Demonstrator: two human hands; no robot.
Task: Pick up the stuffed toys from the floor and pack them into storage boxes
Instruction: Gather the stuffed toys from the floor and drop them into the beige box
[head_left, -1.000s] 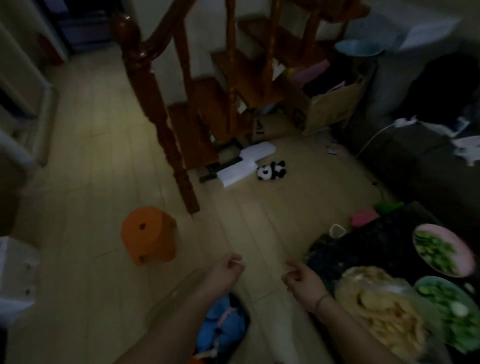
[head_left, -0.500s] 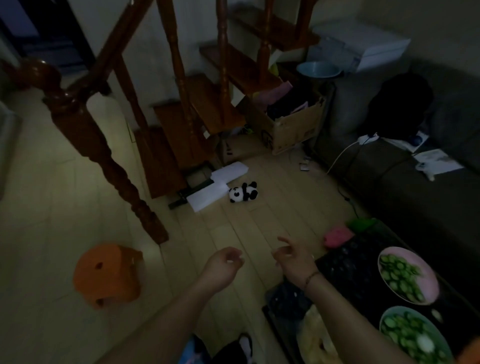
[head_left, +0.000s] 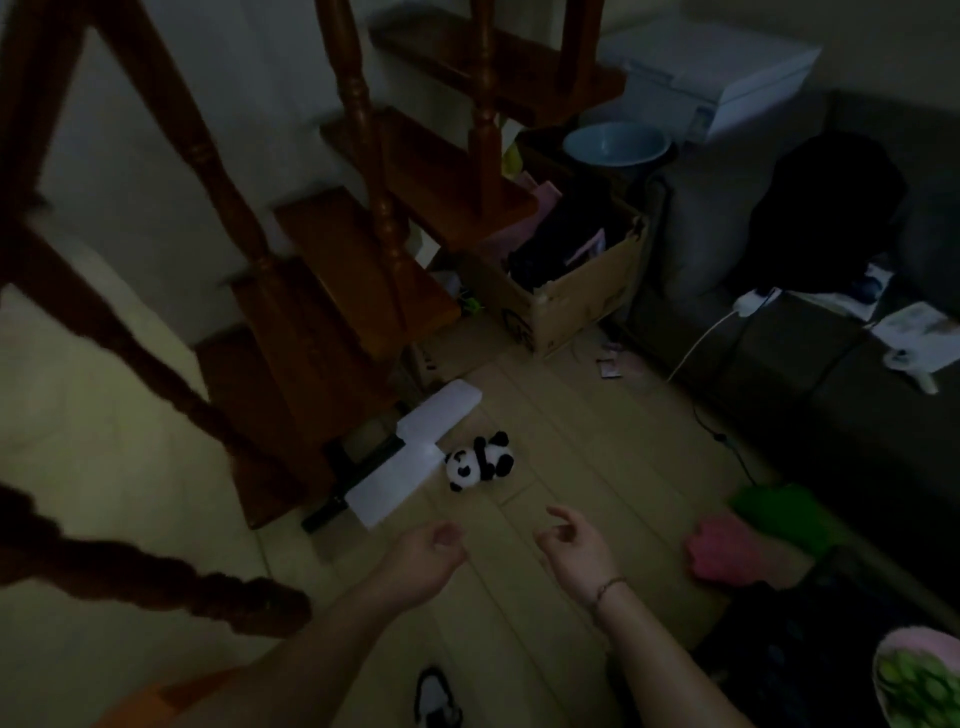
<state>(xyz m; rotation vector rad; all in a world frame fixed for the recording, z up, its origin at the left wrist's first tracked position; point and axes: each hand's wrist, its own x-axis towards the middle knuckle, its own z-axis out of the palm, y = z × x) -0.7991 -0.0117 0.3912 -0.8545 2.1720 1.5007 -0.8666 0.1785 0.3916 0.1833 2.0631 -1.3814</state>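
A small black-and-white panda toy (head_left: 480, 461) lies on the light wooden floor, beside a white foam block. My left hand (head_left: 428, 556) hovers just short of the panda, fingers loosely curled, holding nothing. My right hand (head_left: 571, 545) is level with it to the right, fingers relaxed and slightly bent, also holding nothing. A thin bracelet sits on the right wrist. Both hands are apart from the toy. No storage box for toys shows in this view.
Dark wooden stairs and balusters (head_left: 363, 218) fill the left and centre. White foam blocks (head_left: 410, 457) lie at the stair foot. A cardboard box (head_left: 566, 291) full of items stands behind. A dark sofa (head_left: 805, 338) runs along the right; a pink cloth (head_left: 727, 551) lies beside it.
The view has moved forward toward the panda, which now lies closer to my hands. The orange stool has slipped out of sight at the lower left. Both hands remain free of any object.
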